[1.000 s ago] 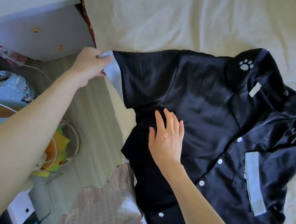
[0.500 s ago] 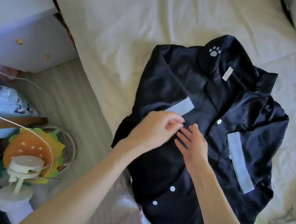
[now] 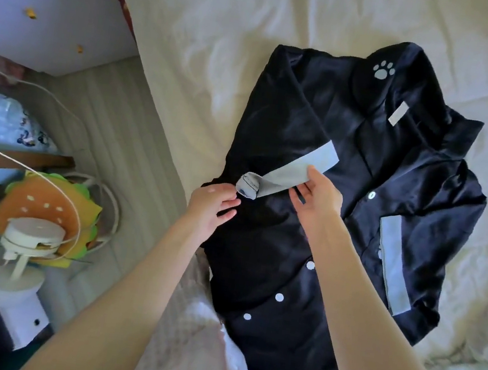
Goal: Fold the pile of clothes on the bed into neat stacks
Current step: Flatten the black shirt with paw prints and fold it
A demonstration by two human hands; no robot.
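Left hand [image 3: 213, 204] near left edge of bed [image 3: 228, 24], grip pinching rolled end of pale blue cuff [image 3: 289, 172]. Right hand [image 3: 317, 195] just beside, thumb and fingers pinching same cuff further along. Sleeve folded across front of dark navy shirt [image 3: 345, 200]. Shirt lies flat, buttons up, on white sheet, hem toward near edge, collar with paw print [image 3: 384, 69] toward far side.

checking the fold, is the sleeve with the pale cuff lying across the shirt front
Yes, the sleeve is folded inward over the dark shirt, its pale cuff on the chest.
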